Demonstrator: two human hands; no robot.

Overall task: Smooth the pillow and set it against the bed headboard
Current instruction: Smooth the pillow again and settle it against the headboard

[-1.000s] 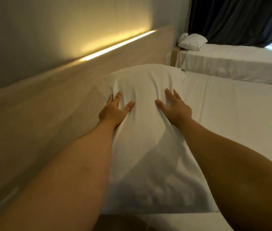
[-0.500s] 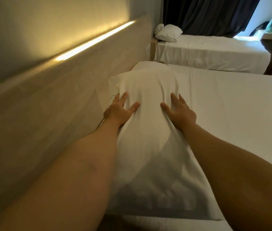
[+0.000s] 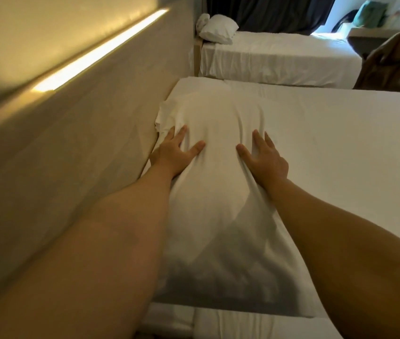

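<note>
Item: pillow [image 3: 216,192], white, lying flat on the bed [image 3: 341,167], its left long edge just beside the headboard [image 3: 83,155].
Long axis: we see it run away from us, parallel to the headboard's face; far end bunched near the left corner, near end in shadow under our forearms.
Left hand [image 3: 172,152]: flat on the pillow's left side, fingers straight and spread, pressing, gripping nothing; the hand nearer the headboard.
Right hand [image 3: 265,157]: flat on the pillow's right side, fingers straight, pressing, holding nothing; the fabric creases from its heel toward us.
Between the hands: a raised ridge of cloth, not yet flattened.
Direction to the headboard: straight left of both hands, across the pillow's short axis.
Judgement: we reckon smoothing is still in hand, and standing the pillow up would mean lifting its right edge, the right hand's side, and tipping it leftward.
Elsewhere: second bed [image 3: 279,57] with its own pillow, well apart.
</note>
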